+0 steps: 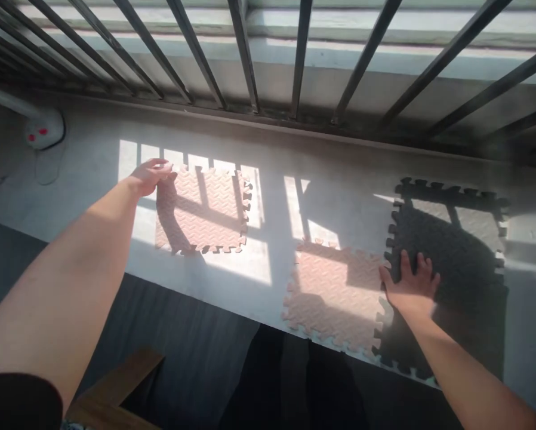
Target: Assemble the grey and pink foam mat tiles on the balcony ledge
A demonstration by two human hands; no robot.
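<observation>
Three interlocking foam floor tiles with puzzle edges lie on a pale concrete ledge (268, 280). My left hand (151, 177) is at the top left corner of a pink tile (200, 209), its fingers together and holding nothing. It hangs over or just touches that corner; I cannot tell which. A second pink tile (335, 298) lies to the right, with its right edge beside a dark grey tile (447, 269). My right hand (411, 283) rests flat on the grey tile, fingers spread, next to the seam between the two.
Black metal window bars (295, 54) run along the far side of the ledge, casting striped sunlight and shadow. A white device with red marks and a cord (44, 128) sits at the far left. A wooden piece (116, 388) and dark fabric lie below the ledge's near edge.
</observation>
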